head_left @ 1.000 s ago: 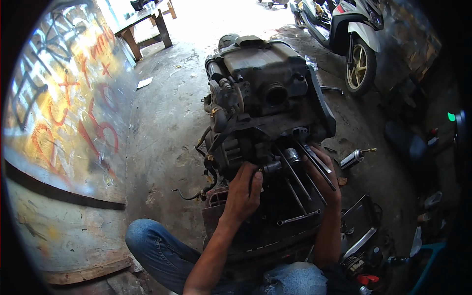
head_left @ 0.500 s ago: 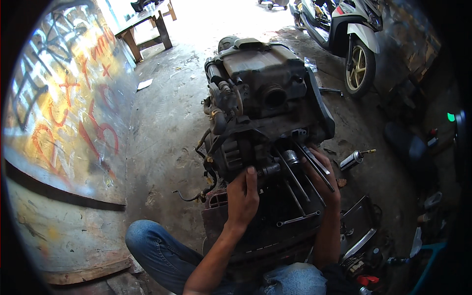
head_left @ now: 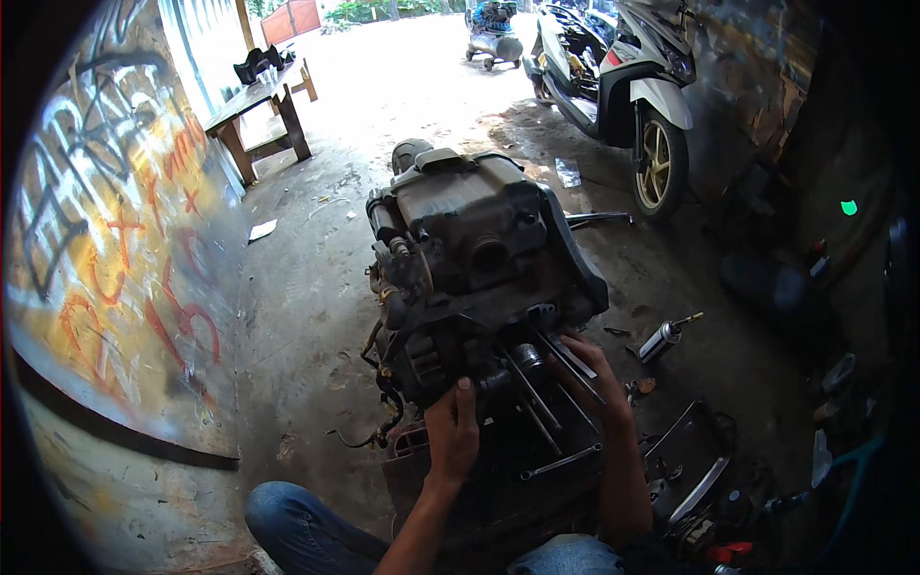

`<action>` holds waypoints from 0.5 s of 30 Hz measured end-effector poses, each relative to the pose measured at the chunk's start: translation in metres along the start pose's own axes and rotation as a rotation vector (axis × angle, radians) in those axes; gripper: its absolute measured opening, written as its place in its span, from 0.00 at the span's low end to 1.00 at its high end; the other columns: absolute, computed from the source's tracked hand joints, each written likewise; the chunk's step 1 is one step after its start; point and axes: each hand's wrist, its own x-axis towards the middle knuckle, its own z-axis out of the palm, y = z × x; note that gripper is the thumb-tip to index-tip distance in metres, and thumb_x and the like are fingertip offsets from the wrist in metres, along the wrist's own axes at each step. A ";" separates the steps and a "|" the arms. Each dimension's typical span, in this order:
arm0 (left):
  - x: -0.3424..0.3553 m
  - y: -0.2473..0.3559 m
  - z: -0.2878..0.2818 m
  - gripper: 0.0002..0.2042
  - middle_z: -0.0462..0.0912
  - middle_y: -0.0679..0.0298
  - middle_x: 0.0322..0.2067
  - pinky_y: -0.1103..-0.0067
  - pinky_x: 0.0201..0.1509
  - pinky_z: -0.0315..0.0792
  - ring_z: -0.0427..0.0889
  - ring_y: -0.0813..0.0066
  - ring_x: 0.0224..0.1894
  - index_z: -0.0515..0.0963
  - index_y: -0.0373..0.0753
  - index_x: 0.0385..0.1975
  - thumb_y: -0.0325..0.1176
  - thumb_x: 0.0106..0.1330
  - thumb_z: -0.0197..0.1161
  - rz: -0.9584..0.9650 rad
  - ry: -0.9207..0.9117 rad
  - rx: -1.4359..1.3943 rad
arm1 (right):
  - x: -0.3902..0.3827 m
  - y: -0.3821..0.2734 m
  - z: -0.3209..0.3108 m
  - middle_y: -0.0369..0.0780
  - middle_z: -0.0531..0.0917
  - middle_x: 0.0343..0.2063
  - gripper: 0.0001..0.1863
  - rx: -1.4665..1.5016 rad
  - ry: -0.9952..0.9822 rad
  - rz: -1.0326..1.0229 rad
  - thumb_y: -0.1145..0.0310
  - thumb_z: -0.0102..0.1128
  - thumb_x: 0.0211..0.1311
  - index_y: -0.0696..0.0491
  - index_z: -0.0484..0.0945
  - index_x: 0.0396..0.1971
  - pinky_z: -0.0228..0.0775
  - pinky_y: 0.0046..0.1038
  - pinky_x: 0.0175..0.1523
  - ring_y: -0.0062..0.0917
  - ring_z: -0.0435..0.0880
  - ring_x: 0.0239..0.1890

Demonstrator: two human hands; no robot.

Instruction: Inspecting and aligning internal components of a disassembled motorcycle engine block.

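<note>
Piston: From my remote seat I am seeing the bright piston sitting between the two sets of fingers, just left of the right ones and ahead and right of the left thumb; the right hand is lying nearer.
Rods: Slim metal rods are running out of the engine beside the piston, their long axis slanting toward the wearer and a little rightward between the hands.
Right hand: The right hand is reaching in along the rods' outer side; its fingertips are hiding behind metal, so I cannot tell their grip.
Left hand: The left hand is resting against the engine's near side, thumb pointing up; I cannot tell whether its fingers are holding anything.
Engine: The dark engine is standing directly ahead of both hands' fingers.
Spanner: A ring-ended spanner is lying nearer the wearer than the right fingers.
Can: A small can is standing tilted, right of the right fingers.
Lettering: Dark and red painted letters are sprawling over the wall, well left of the left fingers; I am making out no brand on the engine.
</note>
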 end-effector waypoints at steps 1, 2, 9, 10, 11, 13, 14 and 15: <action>0.000 -0.002 0.000 0.19 0.69 0.61 0.21 0.71 0.30 0.62 0.65 0.72 0.24 0.70 0.31 0.33 0.44 0.78 0.47 -0.010 0.017 -0.005 | 0.000 -0.001 -0.003 0.39 0.72 0.29 0.11 0.000 -0.002 -0.001 0.68 0.61 0.66 0.62 0.75 0.33 0.63 0.27 0.37 0.23 0.71 0.33; 0.001 -0.004 0.000 0.19 0.70 0.63 0.22 0.72 0.30 0.63 0.66 0.74 0.24 0.70 0.32 0.34 0.44 0.77 0.48 -0.021 0.034 -0.009 | 0.000 -0.002 -0.008 0.44 0.74 0.43 0.16 0.001 -0.081 0.072 0.72 0.66 0.60 0.65 0.75 0.44 0.65 0.28 0.50 0.28 0.75 0.46; 0.000 -0.011 0.017 0.17 0.74 0.65 0.25 0.77 0.31 0.68 0.73 0.76 0.25 0.73 0.34 0.44 0.45 0.76 0.53 0.306 0.245 -0.104 | -0.005 0.004 -0.008 0.52 0.74 0.61 0.28 0.030 -0.120 0.194 0.75 0.69 0.56 0.66 0.74 0.57 0.66 0.30 0.66 0.34 0.75 0.63; -0.002 -0.007 0.018 0.17 0.74 0.65 0.25 0.77 0.31 0.68 0.73 0.77 0.25 0.73 0.34 0.46 0.45 0.76 0.52 0.236 0.168 -0.144 | -0.005 0.006 -0.009 0.52 0.74 0.61 0.28 0.030 -0.121 0.193 0.75 0.69 0.56 0.66 0.74 0.57 0.66 0.30 0.66 0.34 0.75 0.63; -0.003 -0.004 0.019 0.18 0.75 0.65 0.25 0.77 0.31 0.68 0.74 0.77 0.26 0.73 0.34 0.47 0.46 0.77 0.50 0.165 0.092 -0.183 | -0.006 0.009 -0.009 0.53 0.73 0.62 0.28 -0.003 -0.126 0.199 0.75 0.69 0.57 0.66 0.73 0.57 0.65 0.30 0.66 0.35 0.74 0.63; -0.003 -0.010 0.017 0.19 0.74 0.66 0.25 0.78 0.30 0.67 0.73 0.79 0.25 0.73 0.34 0.47 0.46 0.77 0.49 0.145 0.045 -0.181 | -0.006 0.009 -0.009 0.53 0.72 0.63 0.28 -0.034 -0.132 0.205 0.74 0.69 0.57 0.66 0.73 0.58 0.64 0.31 0.67 0.35 0.74 0.64; -0.002 -0.012 0.017 0.19 0.73 0.67 0.24 0.79 0.28 0.67 0.73 0.80 0.24 0.73 0.35 0.47 0.47 0.78 0.47 0.124 -0.003 -0.180 | -0.005 0.005 -0.008 0.54 0.72 0.63 0.28 -0.008 -0.132 0.220 0.74 0.69 0.58 0.66 0.73 0.58 0.64 0.31 0.67 0.36 0.73 0.65; -0.003 -0.011 0.016 0.19 0.73 0.67 0.24 0.79 0.28 0.67 0.73 0.80 0.24 0.73 0.35 0.47 0.47 0.78 0.47 0.125 -0.001 -0.178 | -0.004 0.002 -0.007 0.54 0.71 0.63 0.28 0.018 -0.132 0.235 0.73 0.69 0.58 0.66 0.73 0.58 0.63 0.31 0.68 0.37 0.73 0.65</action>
